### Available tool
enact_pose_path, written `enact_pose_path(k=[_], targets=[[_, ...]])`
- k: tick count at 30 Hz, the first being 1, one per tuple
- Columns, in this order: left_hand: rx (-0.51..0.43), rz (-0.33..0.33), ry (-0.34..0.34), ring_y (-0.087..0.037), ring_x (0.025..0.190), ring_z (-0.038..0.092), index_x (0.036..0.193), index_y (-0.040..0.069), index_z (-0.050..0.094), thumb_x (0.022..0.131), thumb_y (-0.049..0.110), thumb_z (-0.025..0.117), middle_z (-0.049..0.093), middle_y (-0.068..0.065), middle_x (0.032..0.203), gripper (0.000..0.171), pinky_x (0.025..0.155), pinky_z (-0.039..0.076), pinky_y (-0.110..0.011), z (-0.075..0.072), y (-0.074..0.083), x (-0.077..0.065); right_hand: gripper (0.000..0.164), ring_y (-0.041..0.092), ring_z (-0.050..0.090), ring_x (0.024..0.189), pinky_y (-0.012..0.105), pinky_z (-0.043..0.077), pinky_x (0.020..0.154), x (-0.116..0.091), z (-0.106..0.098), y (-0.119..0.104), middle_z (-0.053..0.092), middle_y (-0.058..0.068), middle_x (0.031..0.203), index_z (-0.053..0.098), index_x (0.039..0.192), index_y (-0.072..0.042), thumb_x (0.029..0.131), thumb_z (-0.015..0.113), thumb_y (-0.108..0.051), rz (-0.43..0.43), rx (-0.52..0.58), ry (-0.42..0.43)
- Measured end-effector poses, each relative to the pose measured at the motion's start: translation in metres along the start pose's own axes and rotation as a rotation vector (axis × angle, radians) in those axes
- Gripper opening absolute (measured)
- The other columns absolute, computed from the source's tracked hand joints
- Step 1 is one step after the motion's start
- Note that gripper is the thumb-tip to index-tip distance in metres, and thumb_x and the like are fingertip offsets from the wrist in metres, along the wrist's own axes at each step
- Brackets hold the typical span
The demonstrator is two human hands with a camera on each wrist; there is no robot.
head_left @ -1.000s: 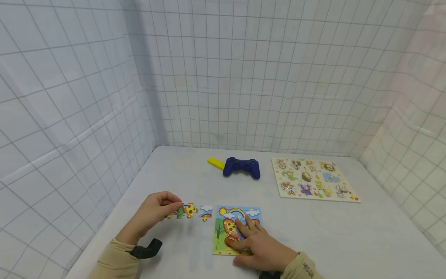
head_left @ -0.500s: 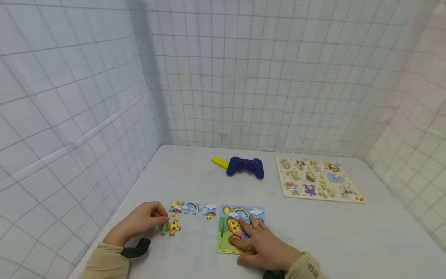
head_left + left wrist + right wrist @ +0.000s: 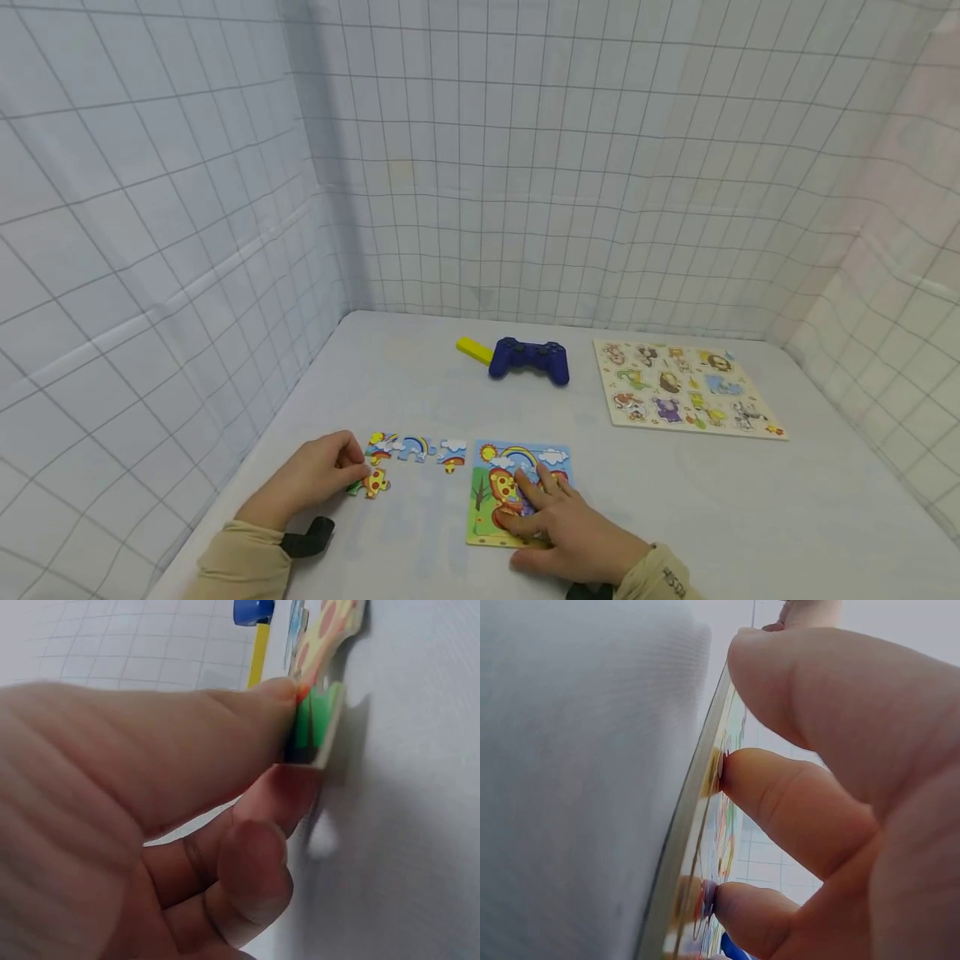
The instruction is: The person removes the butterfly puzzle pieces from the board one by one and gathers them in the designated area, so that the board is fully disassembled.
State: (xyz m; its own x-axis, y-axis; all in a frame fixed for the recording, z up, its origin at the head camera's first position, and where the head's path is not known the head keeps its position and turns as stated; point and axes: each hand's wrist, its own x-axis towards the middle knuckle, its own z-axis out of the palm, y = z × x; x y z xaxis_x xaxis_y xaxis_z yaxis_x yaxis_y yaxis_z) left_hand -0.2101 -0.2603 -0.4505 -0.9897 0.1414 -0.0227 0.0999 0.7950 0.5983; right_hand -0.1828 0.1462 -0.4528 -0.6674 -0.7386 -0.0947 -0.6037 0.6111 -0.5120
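Note:
My left hand point(image 3: 318, 471) pinches a jigsaw piece point(image 3: 377, 482) between thumb and fingers. This piece is green with a red-dotted yellow part, and in the left wrist view its edge point(image 3: 330, 724) stands close over the table. Just above it in the head view lie a sun piece point(image 3: 379, 442), a rainbow piece point(image 3: 413, 448) and a cloud piece point(image 3: 452, 450) in a row. My right hand point(image 3: 566, 533) rests with spread fingers on a square picture puzzle board point(image 3: 480, 500), hiding its lower right part. The right wrist view shows fingertips point(image 3: 735, 771) touching the board's face.
Farther back on the white table lie a dark blue game controller point(image 3: 529, 358) and a yellow block point(image 3: 474, 349). An animal puzzle board point(image 3: 686, 387) lies at the back right. Grid-patterned cloth walls point(image 3: 540, 167) enclose the table at the back and sides.
My left hand has carried its piece from over the row down and left, uncovering the sun and rainbow pieces, then slightly up toward the sun piece. My right hand stays on the board.

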Motion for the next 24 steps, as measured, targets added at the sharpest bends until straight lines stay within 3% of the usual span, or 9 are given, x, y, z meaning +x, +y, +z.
enact_pose_path(k=[15,19,22,24], targets=[[0.092,-0.044,-0.006,-0.016,0.076,0.05,0.097,0.01,0.061,0.088,0.025,0.083,0.056,0.0,0.083,0.029,0.067,0.042,-0.032,0.0,0.012,-0.001,0.054,0.052,0.006,0.155,0.074,0.014,0.117,0.0,0.002,0.002,0.023,0.016,0.169,0.052,0.149,-0.042,0.098,0.056,-0.061,-0.003,-0.002,0.003],[0.051,0.052,0.075,-0.012,0.07,0.051,0.102,0.012,0.064,0.092,0.023,0.079,0.058,0.002,0.085,0.021,0.061,0.044,-0.028,0.004,0.023,-0.002,0.048,0.054,0.009,0.154,0.073,0.017,0.117,0.002,0.002,0.001,0.025,0.018,0.168,0.052,0.148,-0.041,0.102,0.056,-0.053,-0.013,-0.039,0.003],[-0.078,0.176,0.139,-0.007,0.071,0.056,0.105,0.014,0.067,0.097,0.021,0.074,0.064,0.005,0.09,0.013,0.061,0.048,-0.025,0.017,0.05,0.001,0.045,0.057,0.014,0.151,0.073,0.021,0.115,0.004,0.001,0.001,0.029,0.021,0.166,0.054,0.148,-0.039,0.103,0.058,-0.046,-0.031,-0.082,0.012],[-0.165,0.237,0.109,-0.006,0.075,0.059,0.106,0.015,0.068,0.098,0.02,0.072,0.067,0.006,0.093,0.01,0.064,0.051,-0.024,0.032,0.074,0.006,0.045,0.059,0.018,0.149,0.073,0.025,0.114,0.005,0.0,0.0,0.032,0.022,0.164,0.055,0.146,-0.039,0.102,0.06,-0.044,-0.039,-0.112,0.025]])
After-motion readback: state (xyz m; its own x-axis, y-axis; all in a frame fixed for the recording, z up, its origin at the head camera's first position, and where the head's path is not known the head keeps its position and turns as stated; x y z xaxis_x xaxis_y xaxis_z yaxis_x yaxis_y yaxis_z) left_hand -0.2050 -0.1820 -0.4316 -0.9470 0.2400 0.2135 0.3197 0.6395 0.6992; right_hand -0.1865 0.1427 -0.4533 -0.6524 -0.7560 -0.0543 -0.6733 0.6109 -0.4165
